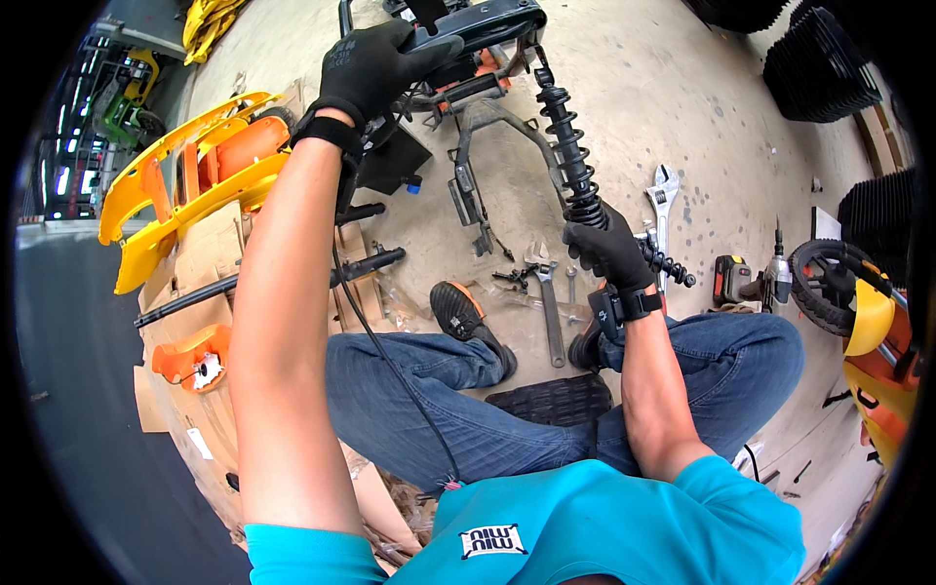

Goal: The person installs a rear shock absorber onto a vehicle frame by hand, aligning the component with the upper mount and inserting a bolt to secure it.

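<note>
My gloved left hand (pixel 375 68) grips a long black metal part (pixel 483 27) at the top of the view. A black coil-spring shock absorber (pixel 565 132) hangs from that part's right end, and my gloved right hand (pixel 604 244) is closed round its lower section. A dark tubular metal frame (pixel 466 146) is behind them. A second shock absorber (pixel 671 268) lies just right of my right hand, beside a large adjustable wrench (pixel 663 195). Another adjustable wrench (pixel 551 312) and smaller tools lie on the floor (pixel 712 146) between my legs and the frame.
Yellow and orange body panels (pixel 166 205) lie on cardboard (pixel 180 429) at left, with a black tube (pixel 210 302) and orange piece (pixel 190 361). A power tool (pixel 778 278), battery (pixel 729 278), wheel (pixel 814 292) and black stacked parts (pixel 814 73) are at right.
</note>
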### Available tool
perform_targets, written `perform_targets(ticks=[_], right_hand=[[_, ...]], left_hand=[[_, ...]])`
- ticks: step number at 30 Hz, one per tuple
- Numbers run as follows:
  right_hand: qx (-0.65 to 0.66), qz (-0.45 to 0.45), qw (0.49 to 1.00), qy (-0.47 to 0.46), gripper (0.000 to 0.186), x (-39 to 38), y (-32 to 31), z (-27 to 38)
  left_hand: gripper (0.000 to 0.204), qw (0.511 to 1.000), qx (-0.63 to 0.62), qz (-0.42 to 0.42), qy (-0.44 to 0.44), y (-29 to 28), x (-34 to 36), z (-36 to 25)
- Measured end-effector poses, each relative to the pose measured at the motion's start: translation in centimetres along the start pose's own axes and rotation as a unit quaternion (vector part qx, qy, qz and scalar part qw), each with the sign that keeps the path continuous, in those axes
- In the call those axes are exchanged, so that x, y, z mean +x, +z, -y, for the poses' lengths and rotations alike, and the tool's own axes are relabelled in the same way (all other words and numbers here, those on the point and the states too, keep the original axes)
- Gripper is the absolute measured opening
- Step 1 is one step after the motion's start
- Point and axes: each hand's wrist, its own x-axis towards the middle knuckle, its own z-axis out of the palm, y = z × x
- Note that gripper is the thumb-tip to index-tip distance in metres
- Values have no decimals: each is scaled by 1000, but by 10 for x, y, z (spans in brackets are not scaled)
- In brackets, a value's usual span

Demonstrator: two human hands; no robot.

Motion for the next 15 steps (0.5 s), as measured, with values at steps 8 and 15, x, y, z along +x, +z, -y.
perform_targets(ticks=[8, 15], right_hand=[[-15, -6, 1000, 27, 36, 2, 10, 17], [-4, 9, 1000, 7, 36, 21, 5, 16]], left_hand=[[63, 1000, 27, 10, -8, -2, -1, -1], [64, 1000, 30, -9, 0, 2, 1, 1]])
